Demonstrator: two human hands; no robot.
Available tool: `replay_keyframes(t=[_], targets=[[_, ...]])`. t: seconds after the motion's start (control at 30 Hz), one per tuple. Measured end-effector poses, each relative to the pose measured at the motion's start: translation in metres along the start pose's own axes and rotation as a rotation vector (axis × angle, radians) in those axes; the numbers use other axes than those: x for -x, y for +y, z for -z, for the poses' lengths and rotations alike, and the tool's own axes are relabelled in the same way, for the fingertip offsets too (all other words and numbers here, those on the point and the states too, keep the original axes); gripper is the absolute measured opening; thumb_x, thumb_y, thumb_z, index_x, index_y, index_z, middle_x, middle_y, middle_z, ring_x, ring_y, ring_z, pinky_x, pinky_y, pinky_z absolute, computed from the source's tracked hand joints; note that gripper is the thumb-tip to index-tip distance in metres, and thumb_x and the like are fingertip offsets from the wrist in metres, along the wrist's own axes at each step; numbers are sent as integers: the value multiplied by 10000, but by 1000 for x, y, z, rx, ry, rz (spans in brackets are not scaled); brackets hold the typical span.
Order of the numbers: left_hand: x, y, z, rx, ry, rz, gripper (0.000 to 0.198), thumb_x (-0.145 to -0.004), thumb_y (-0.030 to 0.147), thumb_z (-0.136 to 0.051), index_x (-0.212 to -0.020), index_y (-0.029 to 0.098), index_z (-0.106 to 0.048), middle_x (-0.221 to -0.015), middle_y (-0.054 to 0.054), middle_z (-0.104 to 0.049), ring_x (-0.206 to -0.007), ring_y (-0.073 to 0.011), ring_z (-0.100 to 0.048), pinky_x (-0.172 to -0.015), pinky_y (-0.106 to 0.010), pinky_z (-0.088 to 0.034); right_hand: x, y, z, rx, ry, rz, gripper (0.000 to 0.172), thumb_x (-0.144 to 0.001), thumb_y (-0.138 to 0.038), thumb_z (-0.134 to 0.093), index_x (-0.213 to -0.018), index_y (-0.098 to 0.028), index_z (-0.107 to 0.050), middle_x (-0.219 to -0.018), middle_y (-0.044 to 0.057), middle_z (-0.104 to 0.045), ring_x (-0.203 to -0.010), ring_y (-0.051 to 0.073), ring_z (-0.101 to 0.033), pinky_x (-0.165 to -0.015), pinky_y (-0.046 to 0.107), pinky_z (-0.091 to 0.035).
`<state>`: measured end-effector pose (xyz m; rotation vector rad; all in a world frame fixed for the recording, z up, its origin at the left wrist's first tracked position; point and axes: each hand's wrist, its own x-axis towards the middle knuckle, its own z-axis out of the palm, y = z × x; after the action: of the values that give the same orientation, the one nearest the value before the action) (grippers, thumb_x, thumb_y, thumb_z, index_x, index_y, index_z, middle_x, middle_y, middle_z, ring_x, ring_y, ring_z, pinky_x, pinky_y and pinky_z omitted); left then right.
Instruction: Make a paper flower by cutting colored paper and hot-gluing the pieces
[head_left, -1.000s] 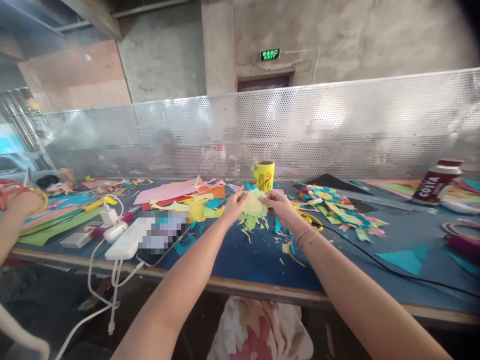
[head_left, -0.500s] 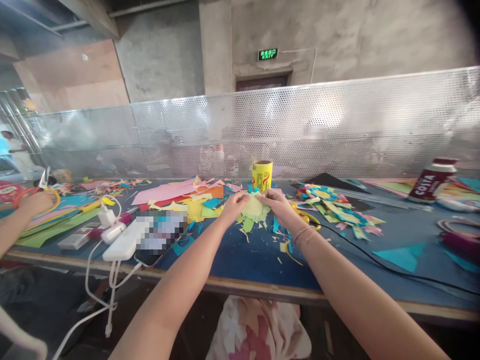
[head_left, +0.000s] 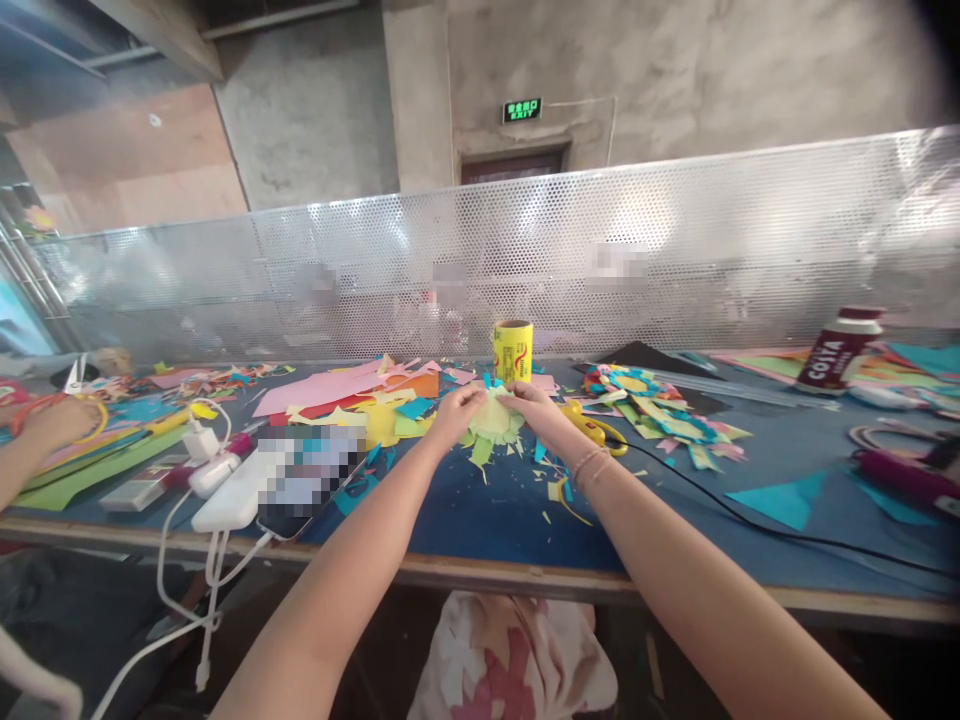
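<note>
The left hand (head_left: pixel 454 412) and right hand (head_left: pixel 537 408) are pinching the fringed paper disc (head_left: pixel 491 424) between them — equally near.

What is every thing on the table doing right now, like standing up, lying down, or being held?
paper flower: held between both hands
left hand: shut on its left edge
right hand: shut on its right edge
yellow roll: standing upright
bottle: upright, cap on
phone: lying flat
</note>
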<state>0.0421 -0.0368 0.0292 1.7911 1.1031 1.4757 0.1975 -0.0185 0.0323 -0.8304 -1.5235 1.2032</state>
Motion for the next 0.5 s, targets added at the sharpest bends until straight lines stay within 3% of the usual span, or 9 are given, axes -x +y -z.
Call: replay_keyframes(t=[0.23, 0.5], targets=[[2, 3, -1, -5, 3, 8, 302, -744, 450, -553, -680, 158, -600, -580, 14, -477, -556, -106, -407, -537, -216, -313, 0, 1, 0, -31, 12, 20, 313, -570, -400, -693, -724, -188, -522, -629, -26, -544, -557, 104, -512, -512, 232, -421], [2, 2, -3, 17, -4, 38, 283, -728, 439, -585, -660, 166, -612, -599, 7, -527, -601, -125, -463, -584, -227, -348, 3, -1, -3, -138, 28, -4, 430, -511, -475, -747, -722, -185, -510, -615, -33, -531, -570, 108, -529, -536, 234, -439]])
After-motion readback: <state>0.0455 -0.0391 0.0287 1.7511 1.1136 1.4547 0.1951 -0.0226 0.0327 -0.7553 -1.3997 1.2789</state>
